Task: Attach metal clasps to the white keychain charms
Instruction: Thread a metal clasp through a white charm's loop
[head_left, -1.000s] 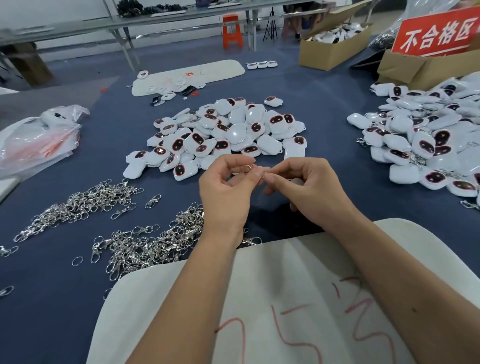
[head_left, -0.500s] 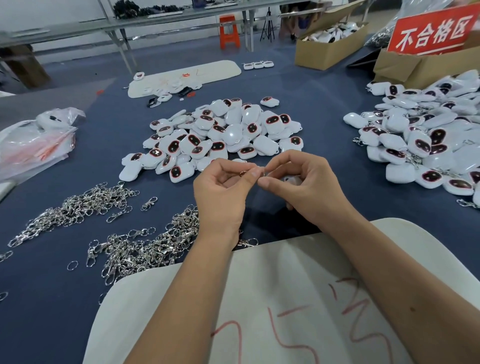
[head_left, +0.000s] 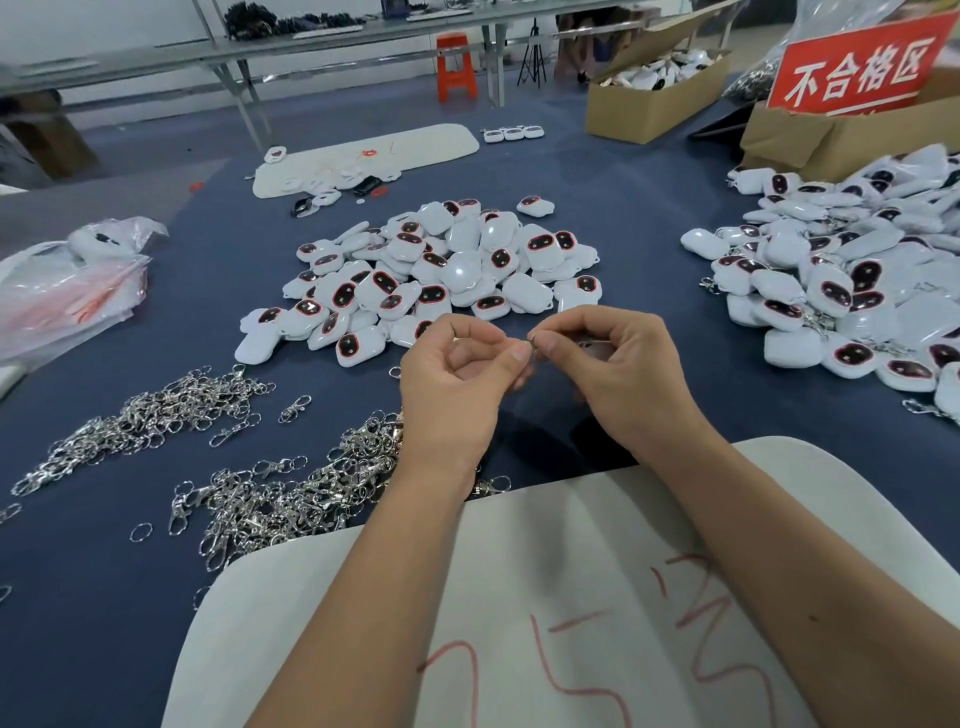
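Note:
My left hand (head_left: 460, 382) and my right hand (head_left: 621, 374) meet fingertip to fingertip above the blue table. Between them they pinch a small metal ring (head_left: 532, 340). A white charm (head_left: 589, 345) shows partly inside my right palm, mostly hidden by the fingers. Beyond the hands lies a pile of white charms with dark red-rimmed windows (head_left: 441, 275). Silver metal clasps (head_left: 291, 493) lie heaped to the left of my left wrist, with a second heap (head_left: 140, 421) farther left.
A large heap of white charms (head_left: 852, 280) fills the right side. Cardboard boxes (head_left: 644, 104) and a red sign (head_left: 857, 67) stand at the back right. A plastic bag (head_left: 67, 291) lies at left. A white board with red marks (head_left: 519, 623) lies under my forearms.
Both hands stayed together at the ring. The ring that stood up above my left fingertips is now tucked low between the fingertips of both hands.

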